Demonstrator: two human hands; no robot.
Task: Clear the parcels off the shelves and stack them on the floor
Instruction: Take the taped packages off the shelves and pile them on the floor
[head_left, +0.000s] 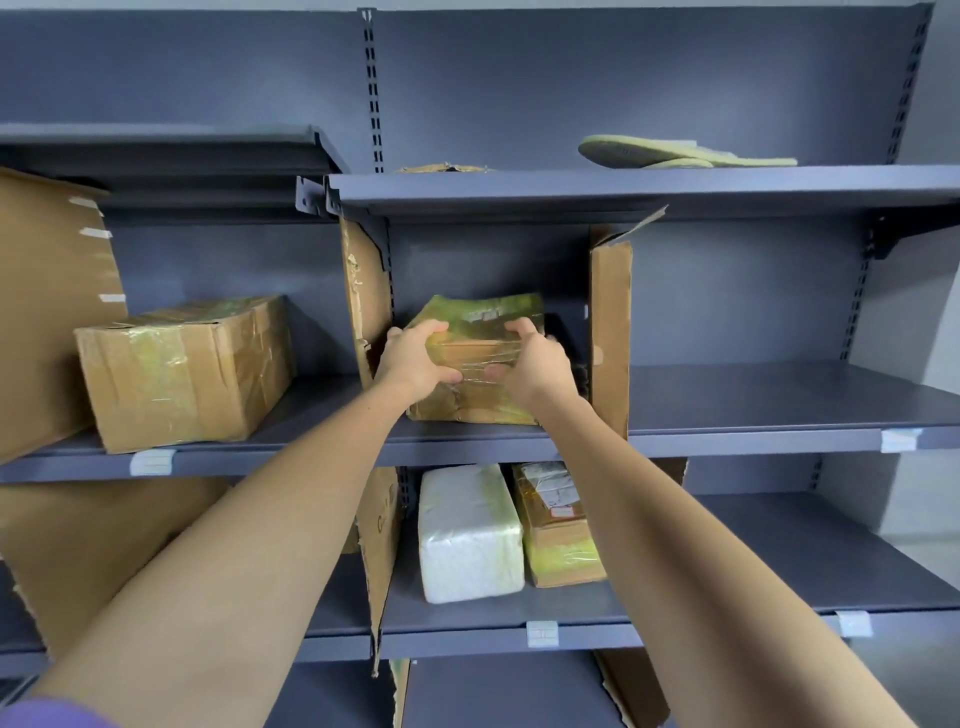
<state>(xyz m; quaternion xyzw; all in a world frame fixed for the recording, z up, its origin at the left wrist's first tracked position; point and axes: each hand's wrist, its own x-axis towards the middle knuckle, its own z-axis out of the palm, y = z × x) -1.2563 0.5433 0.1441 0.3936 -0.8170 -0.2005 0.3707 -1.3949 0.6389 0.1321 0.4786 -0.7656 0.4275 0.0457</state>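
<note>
A small cardboard parcel (475, 317) wrapped in yellowish tape stands on the middle shelf (753, 436), between two upright cardboard dividers. My left hand (415, 358) grips its left top edge, fingers curled over the top and thumb on the front. My right hand (530, 364) grips its right top edge the same way. A larger taped brown box (182, 374) lies on the same shelf to the left. On the shelf below rest a white wrapped parcel (467, 535) and a brown labelled parcel (558, 525) side by side.
Upright cardboard dividers (610, 332) flank the held parcel. A large cardboard sheet (47, 312) leans at far left. The top shelf (623, 184) bears a pair of pale green insoles (670, 153) and a flat cardboard piece (441, 168).
</note>
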